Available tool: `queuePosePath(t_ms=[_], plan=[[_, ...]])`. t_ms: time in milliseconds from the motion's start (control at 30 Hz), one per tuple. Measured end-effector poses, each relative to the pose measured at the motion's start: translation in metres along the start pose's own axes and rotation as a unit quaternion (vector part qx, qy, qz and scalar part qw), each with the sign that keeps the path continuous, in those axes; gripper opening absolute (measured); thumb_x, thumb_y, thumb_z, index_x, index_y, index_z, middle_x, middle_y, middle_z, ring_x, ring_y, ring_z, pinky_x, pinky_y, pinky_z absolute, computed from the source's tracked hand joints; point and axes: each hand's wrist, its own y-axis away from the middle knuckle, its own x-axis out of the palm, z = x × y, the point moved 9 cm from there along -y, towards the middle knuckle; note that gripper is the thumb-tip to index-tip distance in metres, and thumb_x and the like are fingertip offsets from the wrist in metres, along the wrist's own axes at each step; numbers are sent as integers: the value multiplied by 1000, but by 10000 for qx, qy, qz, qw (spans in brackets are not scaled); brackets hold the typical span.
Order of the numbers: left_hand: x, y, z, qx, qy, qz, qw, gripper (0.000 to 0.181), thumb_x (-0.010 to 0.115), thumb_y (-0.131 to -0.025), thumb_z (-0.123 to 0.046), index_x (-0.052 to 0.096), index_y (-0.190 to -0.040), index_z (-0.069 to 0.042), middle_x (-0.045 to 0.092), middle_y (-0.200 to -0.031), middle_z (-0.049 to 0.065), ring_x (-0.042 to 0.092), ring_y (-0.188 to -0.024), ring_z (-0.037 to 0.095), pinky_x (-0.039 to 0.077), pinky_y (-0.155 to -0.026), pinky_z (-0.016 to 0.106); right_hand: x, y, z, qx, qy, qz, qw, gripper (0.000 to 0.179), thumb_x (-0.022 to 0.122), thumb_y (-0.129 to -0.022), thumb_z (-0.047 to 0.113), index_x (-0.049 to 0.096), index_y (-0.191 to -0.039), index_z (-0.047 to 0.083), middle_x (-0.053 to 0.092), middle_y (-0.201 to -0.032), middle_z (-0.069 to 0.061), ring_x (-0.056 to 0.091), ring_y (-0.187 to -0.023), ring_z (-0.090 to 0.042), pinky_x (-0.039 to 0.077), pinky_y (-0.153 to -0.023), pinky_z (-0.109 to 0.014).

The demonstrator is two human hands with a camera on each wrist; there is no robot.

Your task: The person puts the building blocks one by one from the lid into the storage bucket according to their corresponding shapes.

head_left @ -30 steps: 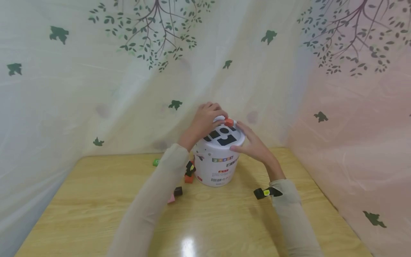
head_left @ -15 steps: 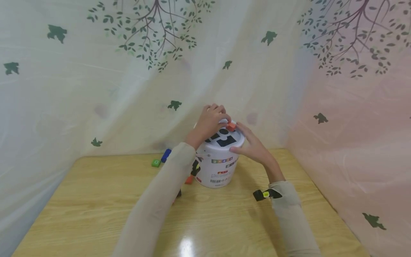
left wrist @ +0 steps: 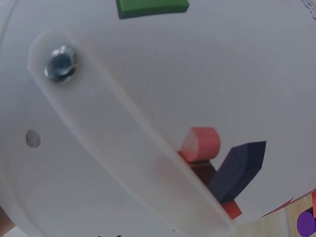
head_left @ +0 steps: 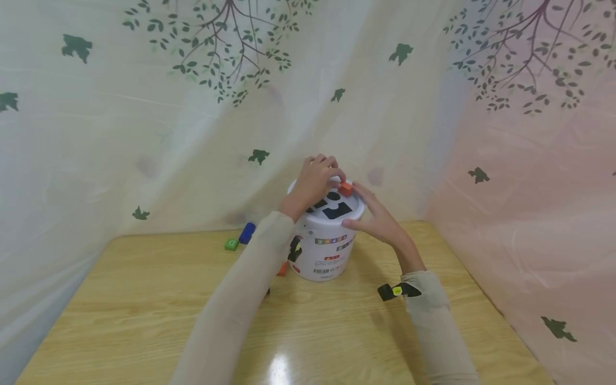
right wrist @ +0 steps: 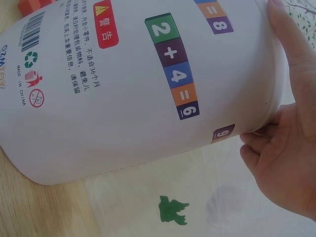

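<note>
A white round bucket (head_left: 321, 256) stands upright on the table, its lid (head_left: 353, 206) cut with dark shaped holes. With thumb and fingers my left hand (head_left: 315, 179) pinches an orange-red block (head_left: 345, 188) at the far right part of the lid; whether it sits in a hole cannot be seen. My right hand (head_left: 377, 216) grips the bucket's upper rim from the right, thumb in front and fingers behind. The right wrist view shows this hand (right wrist: 291, 148) against the printed wall. In the left wrist view the bucket's pale handle (left wrist: 123, 133) crosses close to the camera.
Left of the bucket lie a green block (head_left: 231, 244), a blue block (head_left: 247, 233) and an orange block (head_left: 283, 269), partly behind the left sleeve. A purple round block (left wrist: 306, 224) shows at the left wrist view's corner. A patterned cloth (head_left: 192, 133) hangs behind the wooden table (head_left: 144, 299).
My left hand and the orange-red block have shifted slightly right and down onto the lid, then stayed nearly still. The right hand keeps its grip on the rim.
</note>
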Motion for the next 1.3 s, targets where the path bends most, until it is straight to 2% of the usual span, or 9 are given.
queuePosePath(t_ms=[600, 933, 1100, 1300], plan=[[-2, 0, 3, -141, -190, -89, 9997, 21, 67, -99, -25, 74, -118, -26, 65, -122, 1, 55, -122, 22, 41, -112, 47, 1, -2, 5, -22, 8, -15, 10000, 101, 81, -85, 39, 20, -164, 21, 16, -172, -6, 17, -157, -35, 19, -121, -68], [6, 3, 6, -287, -317, 224, 9988, 29, 63, -101, -29, 69, -129, -28, 63, -128, 0, 54, -124, 22, 40, -111, 46, 3, -1, 3, 56, 103, 23, 9999, 99, 79, -87, 36, 19, -164, 23, 13, -172, -5, 13, -158, -35, 16, -122, -68], [1, 5, 9, -358, -139, 283, 9989, 31, 63, -101, -34, 68, -131, -29, 62, -132, 1, 52, -127, 23, 39, -113, 47, 2, -1, 0, 50, 84, -9, 10000, 100, 80, -86, 38, 19, -164, 23, 14, -172, -6, 15, -158, -36, 18, -121, -68], [-6, 11, 14, -347, 102, 180, 9992, 34, 62, -100, -42, 69, -131, -28, 62, -132, 2, 52, -126, 24, 40, -111, 46, 0, -1, -3, 55, 119, -22, 9999, 100, 80, -86, 39, 19, -164, 20, 14, -172, -8, 15, -157, -37, 17, -121, -68]])
